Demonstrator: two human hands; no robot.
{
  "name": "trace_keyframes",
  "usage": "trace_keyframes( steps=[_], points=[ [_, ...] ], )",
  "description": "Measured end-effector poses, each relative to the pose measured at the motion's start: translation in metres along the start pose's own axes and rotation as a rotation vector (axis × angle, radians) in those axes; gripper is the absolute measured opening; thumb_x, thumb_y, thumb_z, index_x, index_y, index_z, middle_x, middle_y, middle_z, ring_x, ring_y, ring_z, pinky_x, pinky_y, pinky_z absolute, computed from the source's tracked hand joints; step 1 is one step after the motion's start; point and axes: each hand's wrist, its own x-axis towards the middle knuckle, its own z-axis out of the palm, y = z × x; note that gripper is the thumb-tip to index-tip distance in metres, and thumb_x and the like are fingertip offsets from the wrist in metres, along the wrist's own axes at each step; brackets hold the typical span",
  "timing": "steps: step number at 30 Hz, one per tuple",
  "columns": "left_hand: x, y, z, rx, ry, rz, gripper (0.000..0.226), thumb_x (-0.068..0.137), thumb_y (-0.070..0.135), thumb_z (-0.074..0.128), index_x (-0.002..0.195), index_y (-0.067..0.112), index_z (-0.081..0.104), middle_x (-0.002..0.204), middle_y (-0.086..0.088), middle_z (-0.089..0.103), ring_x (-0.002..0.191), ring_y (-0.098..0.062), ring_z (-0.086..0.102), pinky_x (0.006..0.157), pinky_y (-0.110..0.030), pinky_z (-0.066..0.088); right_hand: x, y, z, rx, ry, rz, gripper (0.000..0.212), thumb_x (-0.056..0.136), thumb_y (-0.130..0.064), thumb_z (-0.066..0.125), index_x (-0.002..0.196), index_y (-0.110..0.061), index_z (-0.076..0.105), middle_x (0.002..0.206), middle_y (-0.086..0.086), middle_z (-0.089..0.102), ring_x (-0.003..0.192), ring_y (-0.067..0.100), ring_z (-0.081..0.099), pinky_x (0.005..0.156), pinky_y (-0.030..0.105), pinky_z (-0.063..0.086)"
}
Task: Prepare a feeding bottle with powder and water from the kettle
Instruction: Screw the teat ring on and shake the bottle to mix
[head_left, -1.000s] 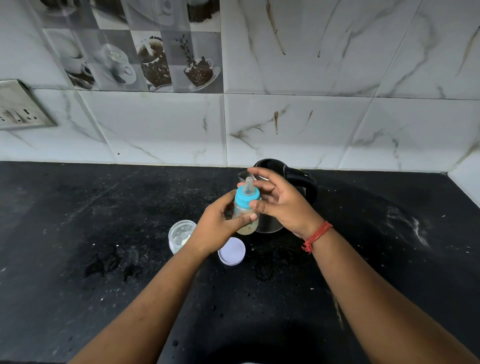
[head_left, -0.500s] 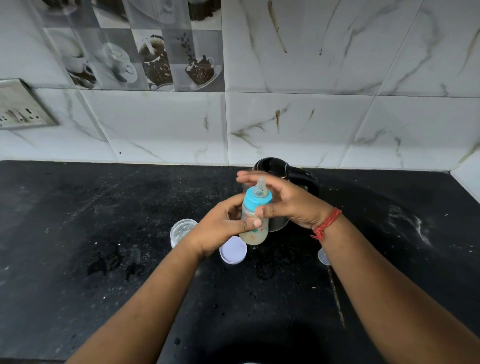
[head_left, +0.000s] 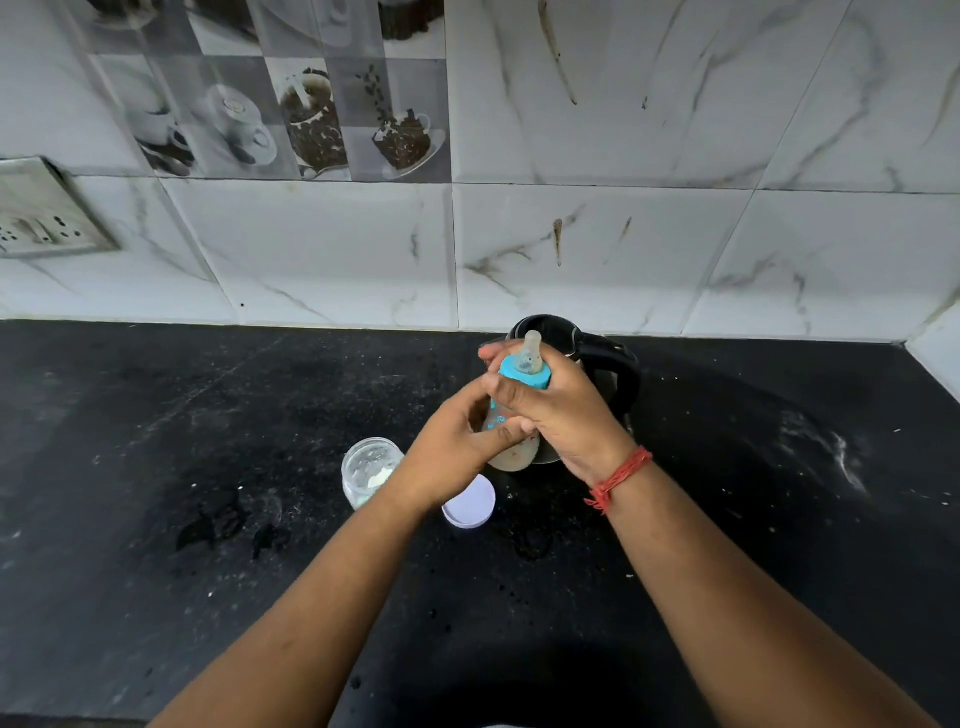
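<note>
The feeding bottle (head_left: 519, 452) has a clear body with pale milky liquid, a blue collar and a clear teat on top. It is held upright above the black counter, in front of the kettle. My left hand (head_left: 457, 447) grips its body from the left. My right hand (head_left: 561, 410) wraps the blue collar and upper body from the right. The black kettle (head_left: 613, 374) stands just behind the hands, mostly hidden. A small open glass jar (head_left: 369, 467) with white powder stands left of my left wrist.
The jar's white lid (head_left: 470, 506) lies upside down on the black counter (head_left: 156, 467), under my left wrist. Powder smears mark the counter at the right (head_left: 841, 457). A tiled wall with a socket plate (head_left: 41, 218) rises behind.
My right hand has closed further around the blue collar, covering more of the bottle. The bottle has stayed upright between both hands, shifting slightly to the right.
</note>
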Motion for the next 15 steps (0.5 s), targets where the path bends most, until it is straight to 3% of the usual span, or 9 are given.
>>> trace_keyframes(
  steps=[2, 4, 6, 8, 10, 12, 15],
  points=[
    [-0.002, 0.005, -0.005, -0.244, -0.137, -0.081, 0.028, 0.085, 0.041, 0.082, 0.111, 0.034, 0.073, 0.111, 0.004, 0.074, 0.109, -0.017, 0.068, 0.096, -0.037, 0.056, 0.001, -0.009, -0.016, -0.010, -0.225, -0.051, 0.031, 0.084, -0.022, 0.077, 0.110, -0.008, 0.066, 0.135, 0.009, 0.063, 0.117, 0.016, 0.063, 0.094, 0.032, 0.055],
    [-0.003, 0.008, -0.006, -0.401, -0.268, -0.133, 0.049, 0.078, 0.052, 0.086, 0.116, 0.025, 0.073, 0.110, -0.003, 0.073, 0.106, -0.020, 0.069, 0.091, -0.037, 0.057, 0.003, -0.018, -0.027, -0.027, -0.396, -0.077, 0.060, 0.080, -0.037, 0.081, 0.122, 0.002, 0.062, 0.145, 0.011, 0.056, 0.133, 0.021, 0.054, 0.104, 0.035, 0.049],
    [-0.001, 0.010, -0.003, -0.451, -0.369, -0.150, 0.067, 0.078, 0.053, 0.086, 0.127, 0.013, 0.064, 0.114, -0.007, 0.074, 0.109, -0.022, 0.069, 0.093, -0.035, 0.056, 0.005, -0.026, -0.030, -0.035, -0.517, -0.070, 0.078, 0.079, -0.047, 0.080, 0.130, 0.007, 0.057, 0.148, 0.013, 0.053, 0.139, 0.026, 0.049, 0.108, 0.036, 0.045],
    [0.000, 0.013, -0.001, -0.413, -0.444, -0.154, 0.066, 0.079, 0.050, 0.086, 0.126, 0.009, 0.064, 0.114, -0.010, 0.074, 0.110, -0.025, 0.069, 0.095, -0.036, 0.054, 0.007, -0.029, -0.026, -0.023, -0.574, -0.070, 0.065, 0.079, -0.037, 0.079, 0.123, 0.008, 0.061, 0.143, 0.016, 0.056, 0.137, 0.029, 0.051, 0.106, 0.037, 0.046],
    [0.001, 0.016, 0.001, -0.304, -0.445, -0.155, 0.041, 0.078, 0.039, 0.088, 0.110, 0.018, 0.074, 0.107, -0.005, 0.075, 0.104, -0.021, 0.070, 0.091, -0.032, 0.055, 0.008, -0.028, -0.019, 0.008, -0.541, -0.068, 0.036, 0.079, -0.025, 0.073, 0.105, 0.000, 0.067, 0.130, 0.015, 0.064, 0.125, 0.026, 0.059, 0.098, 0.036, 0.051],
    [0.003, 0.020, 0.002, -0.193, -0.324, -0.171, 0.023, 0.076, 0.029, 0.084, 0.096, 0.022, 0.078, 0.096, -0.002, 0.075, 0.094, -0.015, 0.070, 0.086, -0.030, 0.056, 0.007, -0.026, -0.014, 0.077, -0.448, -0.039, 0.021, 0.077, -0.023, 0.071, 0.092, -0.008, 0.070, 0.113, 0.011, 0.070, 0.110, 0.023, 0.064, 0.091, 0.034, 0.053],
    [0.007, 0.023, 0.006, 0.029, -0.137, -0.109, 0.019, 0.078, 0.018, 0.075, 0.095, 0.011, 0.069, 0.082, -0.010, 0.070, 0.078, -0.013, 0.064, 0.073, -0.033, 0.054, 0.005, -0.020, -0.001, 0.121, -0.221, -0.041, 0.010, 0.073, -0.017, 0.073, 0.082, -0.013, 0.071, 0.095, 0.004, 0.073, 0.096, 0.018, 0.066, 0.085, 0.030, 0.054]
  ],
)
